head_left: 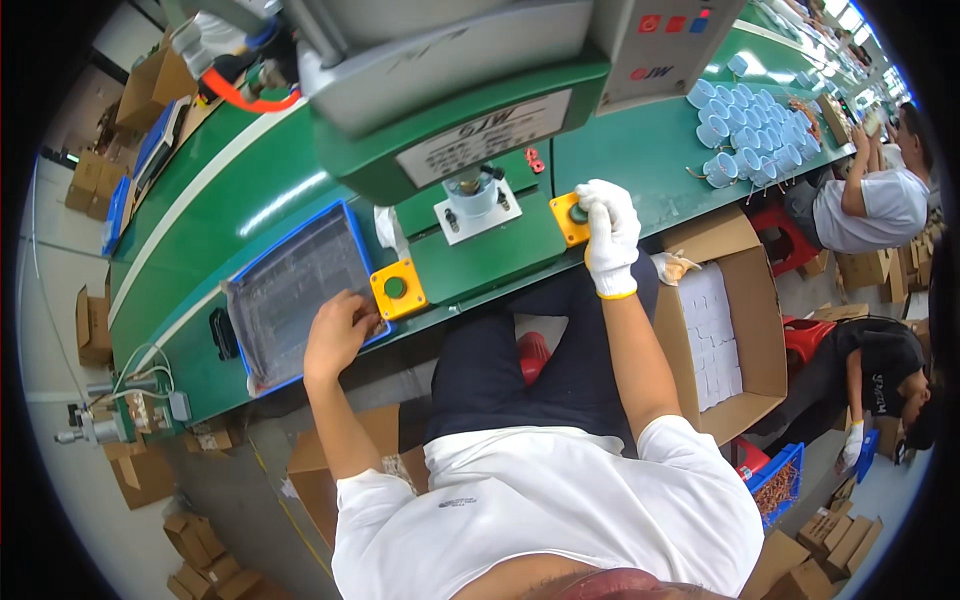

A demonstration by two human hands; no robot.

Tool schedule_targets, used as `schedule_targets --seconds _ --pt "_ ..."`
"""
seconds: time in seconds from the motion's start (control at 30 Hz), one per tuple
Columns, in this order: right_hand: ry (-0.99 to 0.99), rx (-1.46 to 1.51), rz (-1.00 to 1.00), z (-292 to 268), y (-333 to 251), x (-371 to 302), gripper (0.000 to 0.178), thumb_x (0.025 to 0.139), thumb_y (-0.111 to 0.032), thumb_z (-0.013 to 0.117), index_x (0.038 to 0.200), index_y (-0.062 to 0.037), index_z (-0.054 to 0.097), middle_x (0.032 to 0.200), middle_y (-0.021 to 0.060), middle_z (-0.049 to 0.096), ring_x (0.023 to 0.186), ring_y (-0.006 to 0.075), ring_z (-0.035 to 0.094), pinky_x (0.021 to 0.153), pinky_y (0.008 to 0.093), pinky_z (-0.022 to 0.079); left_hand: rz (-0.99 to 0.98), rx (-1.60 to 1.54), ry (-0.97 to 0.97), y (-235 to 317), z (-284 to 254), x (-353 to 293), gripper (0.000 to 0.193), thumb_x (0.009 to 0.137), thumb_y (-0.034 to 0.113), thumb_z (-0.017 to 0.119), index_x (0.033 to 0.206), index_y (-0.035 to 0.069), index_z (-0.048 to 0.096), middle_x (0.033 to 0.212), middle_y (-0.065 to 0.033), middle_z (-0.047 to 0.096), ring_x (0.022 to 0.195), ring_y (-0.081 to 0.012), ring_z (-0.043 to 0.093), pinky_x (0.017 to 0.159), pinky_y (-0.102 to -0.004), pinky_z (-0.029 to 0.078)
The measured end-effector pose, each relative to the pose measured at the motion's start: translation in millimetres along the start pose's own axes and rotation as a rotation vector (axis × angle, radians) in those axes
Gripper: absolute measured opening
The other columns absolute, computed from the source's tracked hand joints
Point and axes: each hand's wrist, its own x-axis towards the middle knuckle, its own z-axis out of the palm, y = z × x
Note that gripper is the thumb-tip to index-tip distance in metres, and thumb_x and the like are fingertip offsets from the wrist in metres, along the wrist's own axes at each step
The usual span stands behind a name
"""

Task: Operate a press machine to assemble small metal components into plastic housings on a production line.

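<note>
A person in a white T-shirt sits at a green bench [640, 160], facing a press [400, 110] whose casing overhangs the work and blocks the view behind it. A pale blue cup [478, 207] stands on the silver plate [510, 212] beneath the head, its top partly hidden. The gloved right hand [612, 238], fingers folded in, rests at the right button box [566, 220], covering part of it; whether it grasps anything cannot be told. The bare left hand [343, 328] is loosely curled over the near right corner of a blue-rimmed tray [361, 240], just beside the left button box [398, 289]; its grip, too, is unclear. A white wrapper [390, 230] lies between tray and press, and a red hose [245, 95] loops at upper left. More blue cups [745, 135] crowd the bench at right. Below them, an open carton [765, 330] of white boxes [712, 340] hems in the person's right side, near a blue crate [797, 480]. Two co-workers, one in white [880, 208], one in black [885, 365], bend at far right.
</note>
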Motion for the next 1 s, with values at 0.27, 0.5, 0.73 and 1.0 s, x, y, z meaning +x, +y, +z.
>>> schedule_targets --seconds 0.27,0.5,0.73,1.0 --pt "-0.031 -0.032 -0.107 11 -60 12 0.042 0.087 -0.004 0.078 0.129 0.0013 0.075 0.126 0.0188 0.076 0.118 0.032 0.073 0.105 0.0415 0.058 0.051 -0.246 0.197 2 11 -12 0.011 0.099 0.005 0.071 0.106 -0.002 0.066 0.098 -0.0158 0.065 0.087 -0.0318 0.065 0.084 -0.041 0.053" --pt "-0.25 -0.009 0.122 73 -123 24 0.101 0.08 -0.029 0.094 0.16 0.0067 0.045 0.144 0.0277 0.068 0.128 0.0424 0.07 0.107 0.0457 0.056 0.274 -0.345 0.356 47 23 11 0.009 0.1 0.002 0.065 0.107 -0.002 0.063 0.11 -0.0163 0.068 0.098 -0.0326 0.063 0.09 -0.04 0.051" --pt "-0.191 -0.002 -0.246 87 -121 67 0.065 0.077 -0.02 0.088 0.137 -0.0025 0.069 0.103 0.0134 0.079 0.09 0.0358 0.076 0.087 0.0433 0.062 0.338 -0.233 0.444 65 55 46 0.006 0.1 0.003 0.066 0.104 0.0 0.065 0.112 -0.0154 0.069 0.104 -0.0343 0.063 0.09 -0.0394 0.052" --pt "-0.025 -0.594 0.046 42 62 174 0.041 0.1 -0.035 0.074 0.127 -0.0043 0.068 0.124 0.0176 0.073 0.113 0.0348 0.072 0.101 0.0441 0.056 0.318 -0.258 0.402 58 45 37 0.009 0.104 0.006 0.067 0.104 -0.002 0.063 0.114 -0.012 0.066 0.095 -0.0207 0.063 0.083 -0.0316 0.053"
